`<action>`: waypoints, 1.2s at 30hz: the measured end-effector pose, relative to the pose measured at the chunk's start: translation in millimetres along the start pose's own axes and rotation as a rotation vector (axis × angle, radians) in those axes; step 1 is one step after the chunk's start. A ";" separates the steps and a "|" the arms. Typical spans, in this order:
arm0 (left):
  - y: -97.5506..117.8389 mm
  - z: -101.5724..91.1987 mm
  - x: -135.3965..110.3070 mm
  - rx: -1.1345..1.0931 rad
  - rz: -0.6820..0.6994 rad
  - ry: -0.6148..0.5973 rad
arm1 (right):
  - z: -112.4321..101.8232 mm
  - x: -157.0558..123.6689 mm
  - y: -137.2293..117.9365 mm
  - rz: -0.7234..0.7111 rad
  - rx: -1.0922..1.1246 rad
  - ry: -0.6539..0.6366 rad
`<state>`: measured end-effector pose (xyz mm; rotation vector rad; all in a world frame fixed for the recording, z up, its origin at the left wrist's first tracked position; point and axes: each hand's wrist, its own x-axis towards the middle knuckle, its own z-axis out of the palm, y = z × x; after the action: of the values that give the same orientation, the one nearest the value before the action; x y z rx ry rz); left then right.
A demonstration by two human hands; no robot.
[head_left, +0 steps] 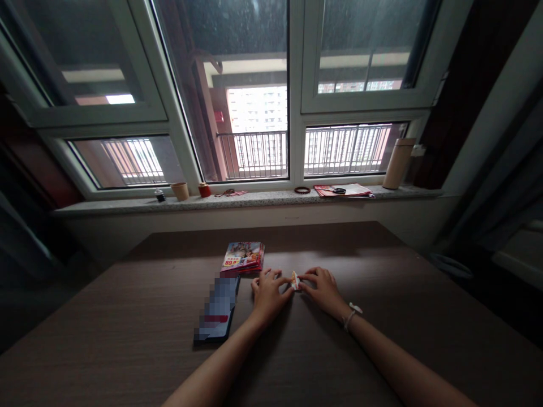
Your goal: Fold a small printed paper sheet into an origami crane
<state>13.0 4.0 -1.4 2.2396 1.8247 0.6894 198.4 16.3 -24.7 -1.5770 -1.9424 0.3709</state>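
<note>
Head view: small paper piece between both hands, to the right of the booklet stack

Taking the booklet stack (242, 257) as the landmark, the small paper piece (295, 281) is to its right and a little nearer the person, on or just above the table (314, 362); which of the two, I cannot tell. It is white with red and yellow print and looks folded, though its creases are too small to read. Its longer axis seems to point roughly away from the person, across the line joining the two hands.

The left hand (269, 295) sits just below the stack's right corner, so it is the nearer of the two to the stack. Its thumb and index finger grasp the piece's left side, with the other fingers curled loosely. The right hand (324, 292) is farther right of the stack, its thumb and index finger on the piece's right side. Neither hand is nearer the piece: both touch it from opposite sides. How firmly they pinch does not show.

Below the stack lies a phone (220, 316), slanted, its screen partly pixelated. A bracelet (348, 320) circles the right wrist, well to the right of the stack.
</note>
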 end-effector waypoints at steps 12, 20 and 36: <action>1.5 1.1 -0.6 -0.017 0.005 0.013 | 5.4 -0.1 3.0 -0.008 -0.002 0.031; 5.8 4.2 1.2 -0.051 -0.013 -0.010 | 4.6 -0.8 1.7 -0.022 0.017 0.032; 8.1 6.8 -1.0 -0.134 0.001 0.121 | 1.0 2.4 7.1 -0.060 0.298 0.119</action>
<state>23.0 2.2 -4.3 2.1561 1.7719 0.9379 203.1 20.6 -28.8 -1.3163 -1.7488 0.5043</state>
